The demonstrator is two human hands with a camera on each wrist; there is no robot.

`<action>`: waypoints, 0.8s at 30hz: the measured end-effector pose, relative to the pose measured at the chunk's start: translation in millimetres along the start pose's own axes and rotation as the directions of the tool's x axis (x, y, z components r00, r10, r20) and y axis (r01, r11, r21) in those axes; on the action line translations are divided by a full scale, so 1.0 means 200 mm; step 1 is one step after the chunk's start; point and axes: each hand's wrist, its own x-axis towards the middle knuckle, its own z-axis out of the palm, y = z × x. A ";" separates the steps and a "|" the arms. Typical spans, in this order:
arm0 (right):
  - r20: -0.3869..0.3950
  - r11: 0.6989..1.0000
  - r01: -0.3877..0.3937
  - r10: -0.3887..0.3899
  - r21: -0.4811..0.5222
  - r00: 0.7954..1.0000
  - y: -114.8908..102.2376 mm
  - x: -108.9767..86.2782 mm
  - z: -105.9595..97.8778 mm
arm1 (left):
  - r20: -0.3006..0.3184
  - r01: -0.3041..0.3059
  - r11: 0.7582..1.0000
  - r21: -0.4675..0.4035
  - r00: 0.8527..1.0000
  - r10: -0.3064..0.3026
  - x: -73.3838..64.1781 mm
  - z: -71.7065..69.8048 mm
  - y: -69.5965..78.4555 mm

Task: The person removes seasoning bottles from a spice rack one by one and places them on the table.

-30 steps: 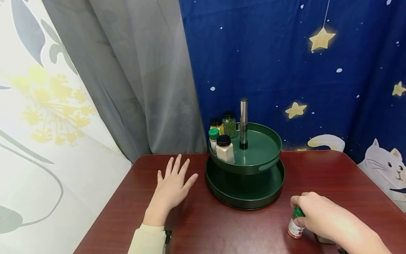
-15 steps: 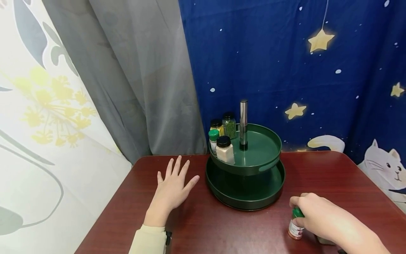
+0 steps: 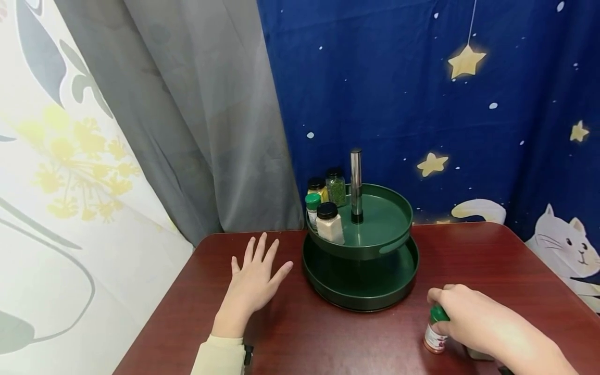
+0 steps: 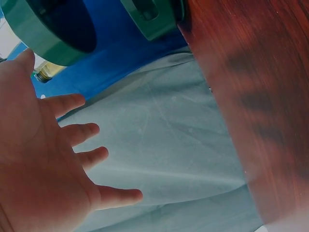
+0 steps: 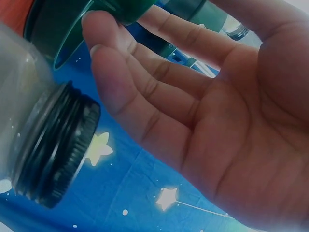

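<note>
My right hand [image 3: 483,320] grips a small spice bottle [image 3: 436,337] by its green cap, with the bottle upright on the table. Close beside that hand, in the right wrist view, is a clear jar with a black screw lid [image 5: 58,145]; in the head view the hand mostly hides it. My left hand [image 3: 250,289] is spread flat with fingers apart and holds nothing, left of a green two-tier turntable rack [image 3: 361,302]. The left wrist view shows its palm [image 4: 43,145] and extended fingers, with the rack's edge above.
Grouped on the upper tier's left side are a white-filled jar [image 3: 330,226], a green-capped bottle [image 3: 312,208], a yellow-filled jar [image 3: 317,188] and a green herb jar [image 3: 336,188]. A metal post [image 3: 357,182] rises from that tier. Curtains [image 3: 225,130] hang behind the reddish-brown table [image 3: 300,338].
The head view has shifted slightly. Both hands stay in nearly the same place, the right one still gripping the spice bottle.
</note>
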 end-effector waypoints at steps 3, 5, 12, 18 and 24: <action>0.002 1.000 0.000 0.000 0.001 1.000 0.00 0.00 0.00 | -0.006 -0.002 1.000 -0.001 1.000 0.002 0.00 0.00 0.00; 0.002 1.000 0.001 -0.001 0.000 1.000 0.00 0.00 0.00 | -0.013 -0.004 1.000 -0.004 1.000 0.004 0.00 0.00 0.00; -0.002 1.000 -0.005 0.005 -0.028 1.000 -0.02 -0.01 -0.01 | 0.000 -0.004 1.000 0.000 1.000 0.004 0.01 0.01 0.00; -0.040 0.998 0.009 -0.012 -0.066 0.999 -0.05 -0.02 -0.02 | -0.007 -0.016 1.000 -0.002 1.000 0.016 0.02 0.00 0.01; -0.053 0.997 0.012 -0.016 -0.080 0.998 -0.05 -0.03 -0.01 | -0.002 -0.013 1.000 -0.012 1.000 0.013 0.01 0.00 0.01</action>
